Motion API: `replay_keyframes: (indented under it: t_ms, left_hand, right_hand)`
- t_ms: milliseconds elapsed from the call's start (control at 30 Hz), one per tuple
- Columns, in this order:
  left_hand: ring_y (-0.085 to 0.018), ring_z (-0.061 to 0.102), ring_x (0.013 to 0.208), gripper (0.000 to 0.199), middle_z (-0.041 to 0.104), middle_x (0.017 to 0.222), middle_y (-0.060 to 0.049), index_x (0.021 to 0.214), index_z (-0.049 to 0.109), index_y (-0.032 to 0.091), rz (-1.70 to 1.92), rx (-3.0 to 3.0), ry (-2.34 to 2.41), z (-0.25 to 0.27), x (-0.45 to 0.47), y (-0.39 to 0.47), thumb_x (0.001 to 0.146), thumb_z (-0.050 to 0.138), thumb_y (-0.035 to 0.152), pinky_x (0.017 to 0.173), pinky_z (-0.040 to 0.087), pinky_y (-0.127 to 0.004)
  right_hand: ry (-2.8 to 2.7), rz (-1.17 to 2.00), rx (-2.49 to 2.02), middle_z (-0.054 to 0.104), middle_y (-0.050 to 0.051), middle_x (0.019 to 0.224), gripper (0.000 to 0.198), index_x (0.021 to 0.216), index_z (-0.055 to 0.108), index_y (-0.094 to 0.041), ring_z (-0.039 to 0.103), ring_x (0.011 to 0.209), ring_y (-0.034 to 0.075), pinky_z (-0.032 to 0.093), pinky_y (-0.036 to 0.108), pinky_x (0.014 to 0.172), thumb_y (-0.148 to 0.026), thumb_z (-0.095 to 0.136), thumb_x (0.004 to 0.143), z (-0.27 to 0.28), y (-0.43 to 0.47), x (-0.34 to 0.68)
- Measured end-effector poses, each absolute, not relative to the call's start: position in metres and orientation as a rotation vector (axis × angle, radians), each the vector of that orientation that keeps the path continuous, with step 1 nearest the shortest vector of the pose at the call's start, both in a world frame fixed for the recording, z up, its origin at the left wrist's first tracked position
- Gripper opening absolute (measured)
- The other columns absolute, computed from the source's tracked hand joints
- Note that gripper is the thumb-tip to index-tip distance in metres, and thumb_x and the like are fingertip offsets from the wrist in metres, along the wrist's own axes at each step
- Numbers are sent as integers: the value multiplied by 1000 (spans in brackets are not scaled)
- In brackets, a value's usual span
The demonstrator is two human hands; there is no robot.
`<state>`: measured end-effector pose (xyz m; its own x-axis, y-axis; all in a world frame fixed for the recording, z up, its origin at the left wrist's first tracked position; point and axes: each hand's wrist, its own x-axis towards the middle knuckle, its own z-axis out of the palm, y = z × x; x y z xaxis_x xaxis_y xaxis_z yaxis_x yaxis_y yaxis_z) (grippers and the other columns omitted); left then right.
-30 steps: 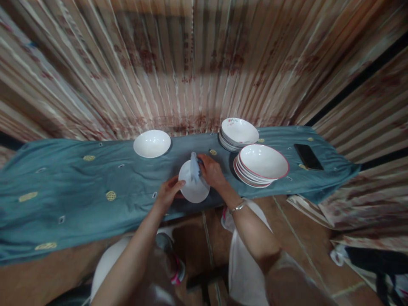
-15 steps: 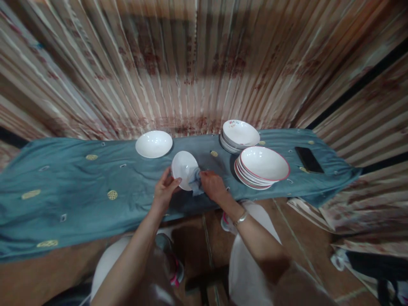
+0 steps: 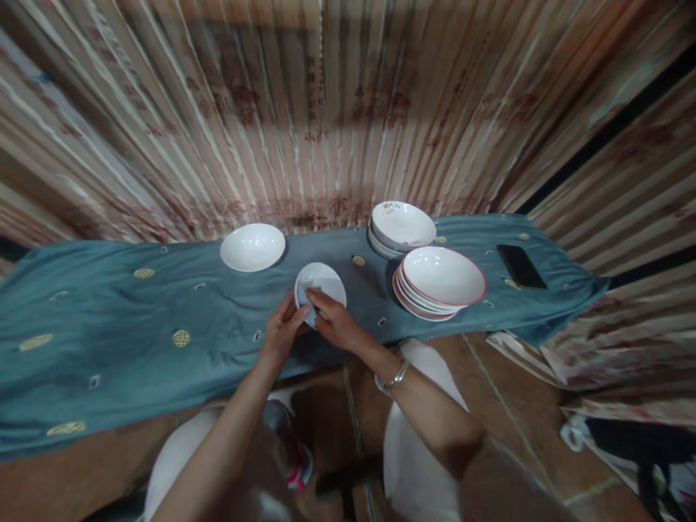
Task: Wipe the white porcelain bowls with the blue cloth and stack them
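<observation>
A small white bowl is held tilted over the front part of the cloth-covered table, its inside facing me. My left hand grips its left rim, the thumb over the edge and the fingers behind. With closed fingers, my right hand presses a light blue cloth against the inside of the bowl, toward its left side. Part of the cloth is hidden under the right hand. On my right wrist is a silver bracelet.
A white shallow bowl lies at the back left of the table. To the right stand a stack of floral bowls and, nearer, a stack of red-rimmed bowls. A black phone lies farther right. Pleated curtains hang behind.
My right hand and the cloth have moved left across the bowl's inside, from its right rim to its left side. The view has shifted slightly right.
</observation>
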<state>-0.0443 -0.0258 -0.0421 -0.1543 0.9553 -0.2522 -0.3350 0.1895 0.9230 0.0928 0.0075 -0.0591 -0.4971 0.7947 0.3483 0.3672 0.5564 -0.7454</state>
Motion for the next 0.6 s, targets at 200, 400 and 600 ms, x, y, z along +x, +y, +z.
replay_keyframes:
  t_ms: [200, 400, 600]
  left_hand:
    - [-22, 68, 83, 80, 74, 96, -7, 124, 64, 19, 1310, 698, 1217, -43, -42, -24, 51, 87, 42, 74, 59, -35]
    - [-22, 68, 82, 86, 74, 96, -8, 128, 60, 18, 1295, 736, 1204, -39, -41, -27, 51, 87, 44, 71, 59, -34]
    - [-24, 69, 82, 88, 75, 94, -9, 131, 59, 17, 1287, 760, 1235, -39, -40, -28, 52, 86, 47, 71, 59, -35]
  right_hand:
    - [-2329, 399, -1157, 36, 22, 152, 47, 139, 46, -5, 36, 140, 28, 34, 48, 114, -14, 40, 93, -49, 18, 95]
    - [-2483, 121, -1410, 40, 18, 150, 42, 133, 52, -9, 42, 131, 33, 45, 48, 99, -12, 40, 94, -38, 15, 106]
    - [-2547, 115, -1495, 46, 16, 143, 39, 129, 55, -12, 47, 123, 30, 47, 44, 94, -12, 39, 93, -39, 8, 115]
